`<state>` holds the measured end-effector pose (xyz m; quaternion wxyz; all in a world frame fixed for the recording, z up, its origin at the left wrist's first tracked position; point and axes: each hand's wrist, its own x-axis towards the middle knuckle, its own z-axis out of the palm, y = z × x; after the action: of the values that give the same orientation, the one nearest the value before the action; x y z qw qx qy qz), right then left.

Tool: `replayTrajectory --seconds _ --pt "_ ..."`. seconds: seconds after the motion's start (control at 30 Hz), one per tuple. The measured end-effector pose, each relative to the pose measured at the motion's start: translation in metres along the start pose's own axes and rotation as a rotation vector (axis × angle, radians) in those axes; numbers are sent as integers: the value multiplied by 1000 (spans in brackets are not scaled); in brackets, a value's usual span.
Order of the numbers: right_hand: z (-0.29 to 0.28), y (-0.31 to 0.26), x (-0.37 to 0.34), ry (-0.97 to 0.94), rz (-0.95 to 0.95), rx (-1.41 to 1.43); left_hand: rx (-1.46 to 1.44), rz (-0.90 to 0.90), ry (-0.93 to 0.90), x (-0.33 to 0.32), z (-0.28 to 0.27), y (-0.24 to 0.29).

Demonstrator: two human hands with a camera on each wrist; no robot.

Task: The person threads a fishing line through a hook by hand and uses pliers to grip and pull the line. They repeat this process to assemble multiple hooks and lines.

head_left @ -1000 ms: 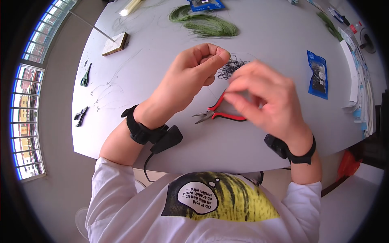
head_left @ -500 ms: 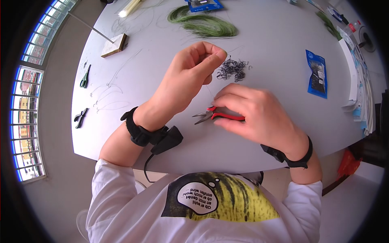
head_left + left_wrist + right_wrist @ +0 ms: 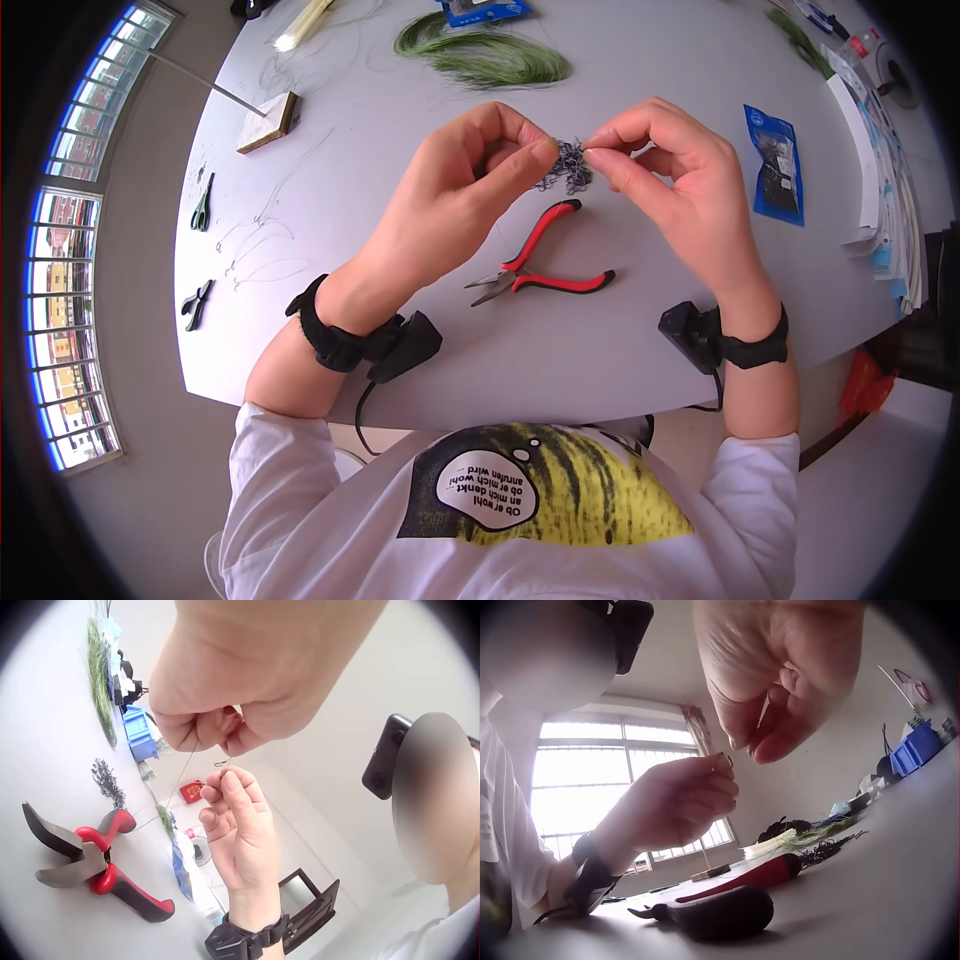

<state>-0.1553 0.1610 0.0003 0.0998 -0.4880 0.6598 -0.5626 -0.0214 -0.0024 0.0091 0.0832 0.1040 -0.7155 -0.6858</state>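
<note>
My left hand (image 3: 465, 185) pinches a small dark fish hook (image 3: 220, 763) between thumb and forefinger; its curved tip pokes out at the fingertips in the right wrist view. A thin line (image 3: 182, 776) trails down from this hand. Close beside it, my right hand (image 3: 680, 175) has thumb and forefinger pressed together at the thin line, little of which shows there. Behind the fingertips lies a pile of dark hooks (image 3: 572, 172), partly covered by the hands. Below them red-handled pliers (image 3: 535, 262) lie on the table with their jaws apart.
A hank of green line (image 3: 490, 55) lies at the back, near a blue packet (image 3: 485, 10). Another blue packet (image 3: 776, 165) is at the right. Leftward are a wooden block with a rod (image 3: 268, 122), loose lines with hooks (image 3: 255, 245), green-handled scissors (image 3: 202, 205) and a black tool (image 3: 197, 305).
My right hand passed low over the pliers, then moved up and away to the left hand's fingertips, its fingers now pinched. The left hand has kept its pinch nearly in place.
</note>
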Motion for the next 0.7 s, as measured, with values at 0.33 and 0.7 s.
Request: replayTrajectory --seconds 0.33,0.7 --pt "22 -1 -2 -47 383 608 -121 88 21 -3 1 3" --pt "38 0 -10 21 321 516 44 172 125 1 0 -5"
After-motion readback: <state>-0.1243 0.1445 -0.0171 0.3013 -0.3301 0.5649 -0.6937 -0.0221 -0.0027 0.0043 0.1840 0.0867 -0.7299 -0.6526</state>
